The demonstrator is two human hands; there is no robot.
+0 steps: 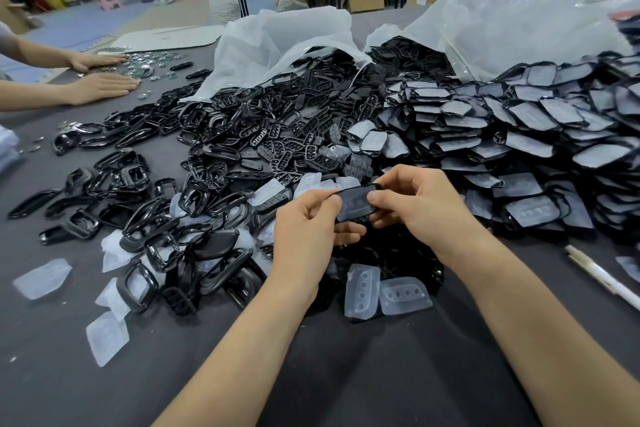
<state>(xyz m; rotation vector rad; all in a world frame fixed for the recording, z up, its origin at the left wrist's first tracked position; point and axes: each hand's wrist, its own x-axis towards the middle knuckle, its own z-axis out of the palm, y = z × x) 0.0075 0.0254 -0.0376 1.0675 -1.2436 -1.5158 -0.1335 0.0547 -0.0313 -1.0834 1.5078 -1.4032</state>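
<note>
pinching a key shell [355, 205], left hand [307, 230] and right hand [423, 209] face white bags [273, 42] spilling black parts [277, 121].

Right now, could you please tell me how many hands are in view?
4. The left hand and right hand pinch a black part at the centre. Another person's far hand and near hand lie flat at the left edge. None looks hidden.

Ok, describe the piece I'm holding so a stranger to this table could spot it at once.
Start at the dark table heaped with black plastic parts. At the heap's near edge, the left hand and right hand pinch one cloudy pad set in a black frame. It alone is held up between fingers, not lying loose.
</note>
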